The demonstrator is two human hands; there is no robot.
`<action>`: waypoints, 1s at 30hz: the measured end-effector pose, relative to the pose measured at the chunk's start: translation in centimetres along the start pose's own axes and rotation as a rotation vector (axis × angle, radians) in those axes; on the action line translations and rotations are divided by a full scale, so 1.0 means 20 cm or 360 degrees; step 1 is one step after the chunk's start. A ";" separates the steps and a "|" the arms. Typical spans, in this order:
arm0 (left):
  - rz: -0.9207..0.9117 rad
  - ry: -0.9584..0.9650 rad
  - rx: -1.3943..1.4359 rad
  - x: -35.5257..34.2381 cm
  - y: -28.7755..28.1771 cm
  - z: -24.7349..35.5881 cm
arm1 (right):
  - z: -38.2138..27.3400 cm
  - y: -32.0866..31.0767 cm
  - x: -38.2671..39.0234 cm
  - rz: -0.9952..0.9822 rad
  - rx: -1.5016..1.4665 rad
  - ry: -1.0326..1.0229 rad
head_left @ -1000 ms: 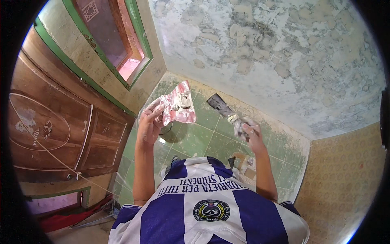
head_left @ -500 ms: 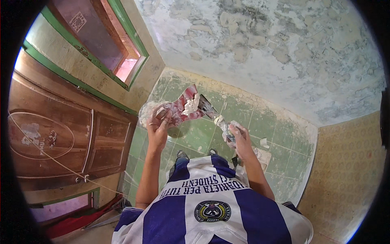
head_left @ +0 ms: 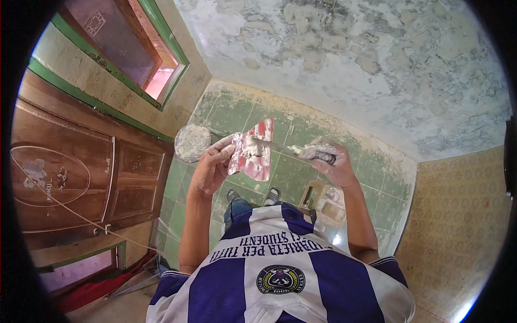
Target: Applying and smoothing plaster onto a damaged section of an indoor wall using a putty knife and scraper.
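Note:
In my left hand (head_left: 211, 168) is a red, flared putty spreader (head_left: 264, 167), smeared with white; my fingers and thumb pinch its narrow end. A lump of off-white putty (head_left: 252, 149) sits on its face. My right hand (head_left: 335, 162) is wrapped round the handle of a putty knife (head_left: 280, 146), whose handle and neck are caked with putty. The knife's blade points left, seen nearly edge-on, and its tip meets the putty on the spreader. White residue coats the fingers of both hands.
A round container (head_left: 192, 142) of whitish material stands on the green tiled floor (head_left: 226, 116), left of my hands. A pale, box-like object (head_left: 323, 202) lies below my right hand. The patched wall (head_left: 334, 70) rises ahead; a wooden door (head_left: 64, 167) is at left.
The putty knife has turned from slanting to nearly level, its blade now against the putty. My left hand has turned the spreader more upright. My right hand has moved right and slightly up.

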State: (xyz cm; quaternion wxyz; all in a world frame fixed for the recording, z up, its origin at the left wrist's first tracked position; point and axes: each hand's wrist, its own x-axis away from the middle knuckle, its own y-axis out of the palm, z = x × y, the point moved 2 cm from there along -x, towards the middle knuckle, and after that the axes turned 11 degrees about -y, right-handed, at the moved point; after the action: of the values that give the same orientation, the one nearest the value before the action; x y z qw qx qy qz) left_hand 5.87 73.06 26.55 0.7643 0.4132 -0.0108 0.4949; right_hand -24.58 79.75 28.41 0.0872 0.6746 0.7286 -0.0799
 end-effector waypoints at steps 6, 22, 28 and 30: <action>-0.0181 0.0025 0.0084 0.00 0.03 0.01 | -0.01 -0.16 0.05 -0.0140 0.0317 -0.0114; 0.0523 0.0824 -0.0132 -0.03 0.19 -0.15 | 0.20 0.10 0.41 0.0429 -0.0365 0.0682; 0.0455 0.1017 -0.0401 -0.05 0.18 -0.26 | 0.08 0.26 0.29 0.0601 -0.0593 0.0497; 0.0478 0.1094 -0.0365 -0.02 0.21 -0.23 | 0.08 0.25 0.29 0.0570 -0.0637 0.0478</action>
State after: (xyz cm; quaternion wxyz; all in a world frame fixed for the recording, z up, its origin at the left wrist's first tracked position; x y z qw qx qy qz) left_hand 0.58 76.41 25.86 0.6837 0.1292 0.1303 0.7063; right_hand -19.99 85.28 25.45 0.1223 0.7660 0.6042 0.1826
